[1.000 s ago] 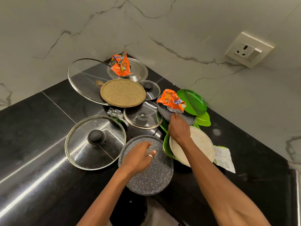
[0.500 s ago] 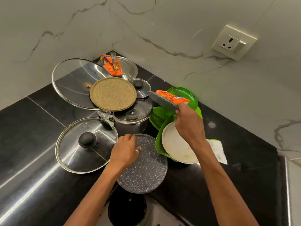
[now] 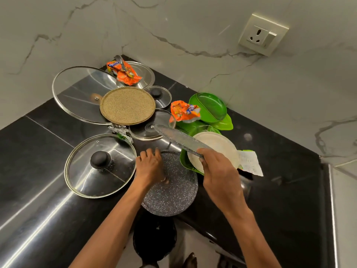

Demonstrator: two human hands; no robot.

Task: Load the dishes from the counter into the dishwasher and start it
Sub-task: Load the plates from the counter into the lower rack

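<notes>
The right hand (image 3: 218,171) is gripping a speckled grey plate (image 3: 179,139) at its near rim and is holding it in the air above the black worktop (image 3: 38,171). The plate is showing itself almost edge-on, tilted, dark grey with fine pale specks. Its long line is running from the hand away and to the left, toward a clear glass lid (image 3: 146,132).

Just below, the left hand (image 3: 150,167) is resting on a second speckled plate (image 3: 173,198), which is lying flat at the worktop's front edge; the fingers are curling over its far rim.

To the right a white plate (image 3: 218,146) is sitting in a green dish (image 3: 184,163), with a paper slip (image 3: 249,163) beside it. Behind them an orange wrapper (image 3: 184,111) is lying on green leaf-shaped dishes (image 3: 210,107).

To the left a glass lid with a black knob (image 3: 99,165) is lying flat. Farther back a brown plate (image 3: 127,105) is lying over a large glass lid (image 3: 77,93).
</notes>
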